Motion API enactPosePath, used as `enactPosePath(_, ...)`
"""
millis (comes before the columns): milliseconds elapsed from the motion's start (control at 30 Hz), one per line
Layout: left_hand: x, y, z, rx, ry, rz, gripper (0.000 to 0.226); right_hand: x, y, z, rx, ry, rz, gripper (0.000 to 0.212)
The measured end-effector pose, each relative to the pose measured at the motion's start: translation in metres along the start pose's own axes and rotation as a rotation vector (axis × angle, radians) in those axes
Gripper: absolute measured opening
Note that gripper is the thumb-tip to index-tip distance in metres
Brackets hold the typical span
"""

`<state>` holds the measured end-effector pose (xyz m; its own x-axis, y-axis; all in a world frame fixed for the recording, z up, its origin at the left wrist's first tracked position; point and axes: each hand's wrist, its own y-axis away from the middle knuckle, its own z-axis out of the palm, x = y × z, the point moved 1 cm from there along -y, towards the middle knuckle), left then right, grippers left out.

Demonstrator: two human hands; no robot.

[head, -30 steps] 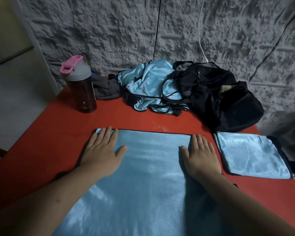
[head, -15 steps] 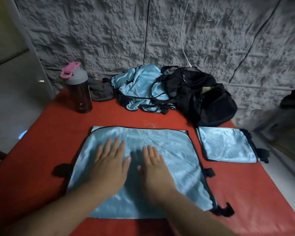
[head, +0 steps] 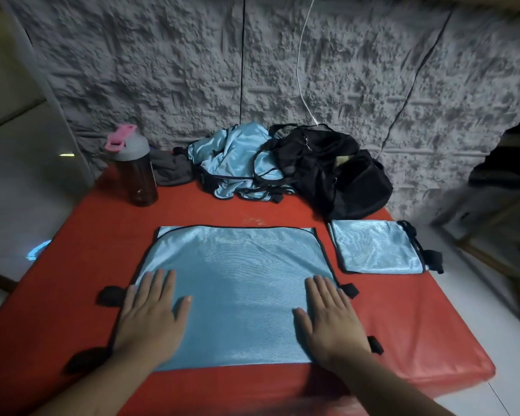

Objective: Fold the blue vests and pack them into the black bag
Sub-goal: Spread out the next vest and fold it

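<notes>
A blue vest with black trim lies spread flat on the red table. My left hand presses flat on its left side, fingers straight. My right hand presses flat on its right side. A smaller folded blue vest lies to the right. Behind it sits the black bag, slumped against the wall. A crumpled pile of blue vests rests at the back, left of the bag.
A dark bottle with a grey lid and pink flap stands at the back left, beside a grey cloth. The rough grey wall closes the far side. The table's right edge drops to a pale floor.
My hands slid apart from the vest's middle out to its left and right sides, smoothing it. The view pulled back, showing the vest's near edge.
</notes>
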<state>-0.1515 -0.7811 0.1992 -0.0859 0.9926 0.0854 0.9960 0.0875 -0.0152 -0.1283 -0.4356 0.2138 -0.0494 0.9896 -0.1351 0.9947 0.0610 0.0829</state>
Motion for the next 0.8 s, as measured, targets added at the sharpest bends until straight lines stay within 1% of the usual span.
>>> enactPosePath(133,-0.022,0.001,-0.006,-0.001,0.024,-0.023,0.086,0.01,-0.003,0.003,-0.002,-0.012,0.023,0.083)
enactPosePath(333,-0.021,0.002,-0.008,-0.057,0.015,-0.047,0.079,0.012,-0.005,0.005,-0.033,0.007,0.038,0.084)
enactPosePath(433,-0.02,-0.001,-0.015,-0.157,0.045,-0.063,0.075,0.01,-0.005,0.004,-0.062,0.022,0.042,0.084)
enactPosePath(533,-0.023,-0.002,-0.032,-0.246,0.08,-0.034,0.071,0.004,-0.007,-0.002,-0.101,0.03,0.08,0.081)
enactPosePath(600,-0.023,0.0,-0.045,-0.214,0.111,-0.028,0.069,-0.001,-0.013,-0.012,-0.125,0.019,0.12,0.077)
enactPosePath(667,-0.022,0.004,-0.06,-0.132,0.12,-0.058,0.066,-0.013,-0.019,-0.026,-0.121,0.003,0.182,0.066)
enactPosePath(733,-0.022,0.014,-0.075,-0.072,0.118,-0.104,0.054,-0.033,-0.02,-0.04,-0.105,-0.002,0.253,0.06)
enactPosePath(800,-0.032,0.03,-0.084,-0.065,0.131,-0.222,0.037,-0.061,-0.015,-0.049,-0.073,0.064,0.252,0.057)
